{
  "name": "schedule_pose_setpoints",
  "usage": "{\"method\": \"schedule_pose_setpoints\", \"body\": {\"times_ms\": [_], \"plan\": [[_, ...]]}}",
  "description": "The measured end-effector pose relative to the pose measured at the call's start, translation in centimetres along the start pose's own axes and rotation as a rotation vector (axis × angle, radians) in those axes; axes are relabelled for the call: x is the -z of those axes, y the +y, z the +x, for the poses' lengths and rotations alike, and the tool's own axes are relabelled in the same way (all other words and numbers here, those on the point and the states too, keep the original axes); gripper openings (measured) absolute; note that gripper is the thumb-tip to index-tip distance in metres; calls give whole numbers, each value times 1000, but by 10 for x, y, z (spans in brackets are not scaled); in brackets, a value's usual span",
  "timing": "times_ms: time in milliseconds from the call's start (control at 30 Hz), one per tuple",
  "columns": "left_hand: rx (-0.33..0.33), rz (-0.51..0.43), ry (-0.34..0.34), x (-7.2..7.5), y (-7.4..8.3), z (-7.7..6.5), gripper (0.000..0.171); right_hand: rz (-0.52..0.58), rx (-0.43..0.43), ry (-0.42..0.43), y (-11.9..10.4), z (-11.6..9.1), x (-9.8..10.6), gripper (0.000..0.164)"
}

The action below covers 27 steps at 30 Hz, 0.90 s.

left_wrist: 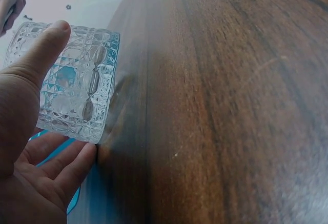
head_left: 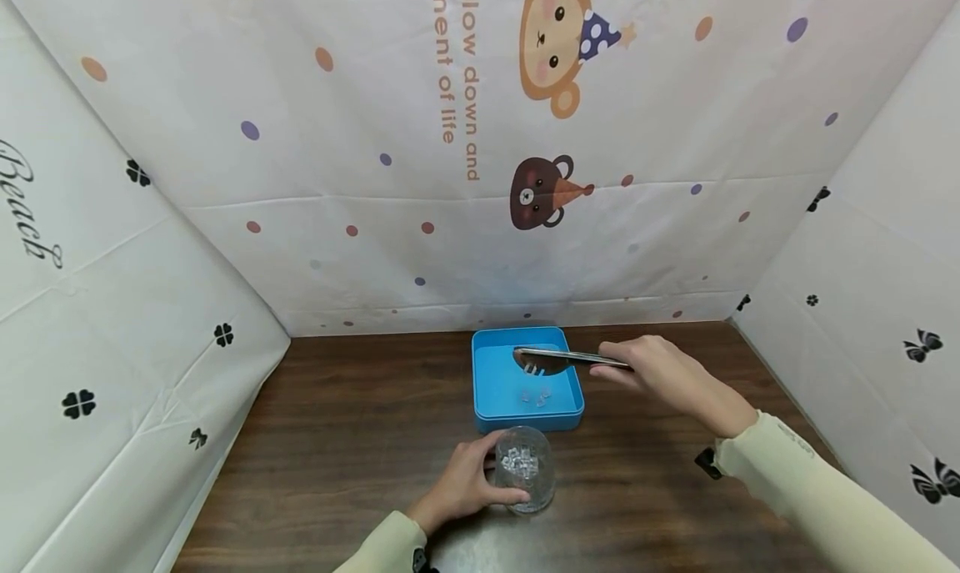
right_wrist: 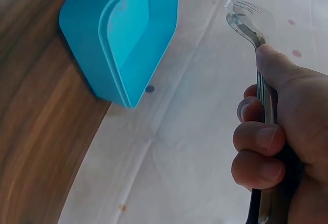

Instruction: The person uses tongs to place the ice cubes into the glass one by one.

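Observation:
My left hand [head_left: 468,483] holds a cut-glass tumbler [head_left: 534,498] on the table, thumb on one side and fingers on the other. Small clear cubes [head_left: 520,463] show inside the glass. In the left wrist view the tumbler [left_wrist: 77,88] has a faceted pattern. My right hand [head_left: 663,375] grips metal serving tongs [head_left: 573,356], their head over a blue box [head_left: 486,381]. In the right wrist view the tongs [right_wrist: 251,32] have a spoon-shaped head and fork tines, with the fingers curled round the handles. A few clear pieces [head_left: 536,398] lie in the box.
The box stands just behind the tumbler on a dark wooden table [head_left: 360,414]. White printed cloth [head_left: 360,264] rises behind the table, with more cloth on the left [head_left: 112,331] and right [head_left: 855,339].

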<state>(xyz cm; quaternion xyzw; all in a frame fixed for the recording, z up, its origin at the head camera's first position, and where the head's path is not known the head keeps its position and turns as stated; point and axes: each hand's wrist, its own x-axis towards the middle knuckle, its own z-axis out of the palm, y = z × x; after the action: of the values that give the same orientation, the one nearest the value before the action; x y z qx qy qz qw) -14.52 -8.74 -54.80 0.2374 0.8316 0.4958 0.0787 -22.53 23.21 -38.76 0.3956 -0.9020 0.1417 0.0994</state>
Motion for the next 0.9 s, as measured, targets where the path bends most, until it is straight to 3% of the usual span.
{"method": "schedule_pose_setpoints", "body": {"times_ms": [333, 533, 900], "plan": [[-9, 3, 7, -1, 0, 0, 82, 33, 65, 28, -18, -21, -7, 29], [-21, -8, 8, -1, -1, 1, 82, 76, 60, 9, -25, -32, -13, 32], [-8, 23, 7, 0, -3, 1, 87, 111, 84, -12, -32, -39, -23, 40]]}}
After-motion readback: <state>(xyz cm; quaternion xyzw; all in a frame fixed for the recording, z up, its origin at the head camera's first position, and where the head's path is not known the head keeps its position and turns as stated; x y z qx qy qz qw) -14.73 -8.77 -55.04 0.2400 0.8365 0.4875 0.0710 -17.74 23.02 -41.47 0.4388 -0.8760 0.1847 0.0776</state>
